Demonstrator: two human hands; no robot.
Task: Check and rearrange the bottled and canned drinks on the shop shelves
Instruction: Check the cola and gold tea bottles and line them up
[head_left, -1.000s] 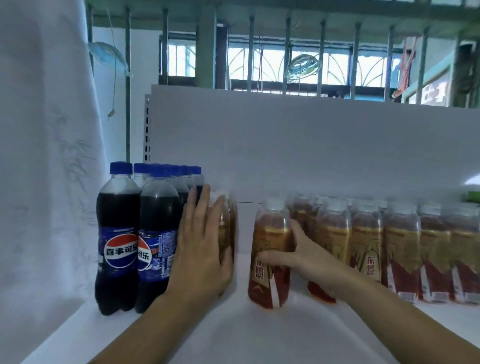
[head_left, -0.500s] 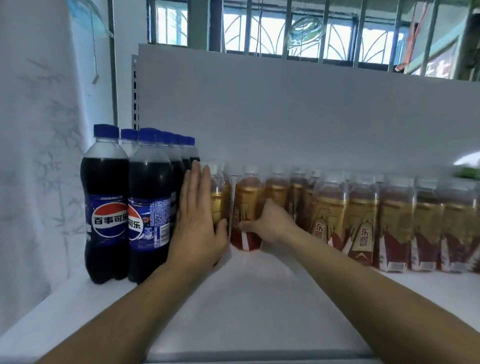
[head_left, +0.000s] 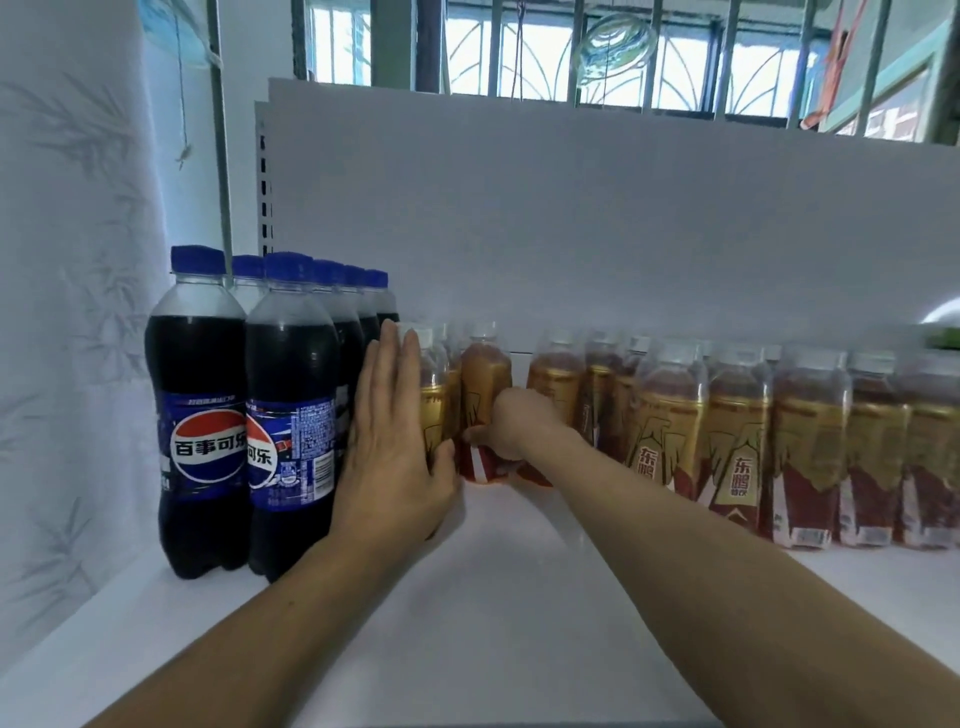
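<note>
On the white shelf (head_left: 509, 597) stand two rows of dark cola bottles (head_left: 200, 415) with blue caps at the left, and several gold-and-red energy drink bottles (head_left: 737, 441) along the back to the right. My left hand (head_left: 389, 447) lies flat with straight fingers against the left side of a gold bottle (head_left: 434, 410), between it and the cola. My right hand (head_left: 514, 426) grips the lower part of an amber energy drink bottle (head_left: 485, 379) standing just right of that one, deep on the shelf.
A white back panel (head_left: 597, 218) closes the shelf behind the bottles. A pale patterned curtain (head_left: 67, 312) hangs at the left. Barred windows (head_left: 597, 47) show above the panel. Something green (head_left: 945, 338) peeks in at the far right edge.
My right hand has pushed the amber bottle from the shelf's front back into line beside the gold bottle. My left hand has stayed flat against the bottles. The view has shifted slightly.
</note>
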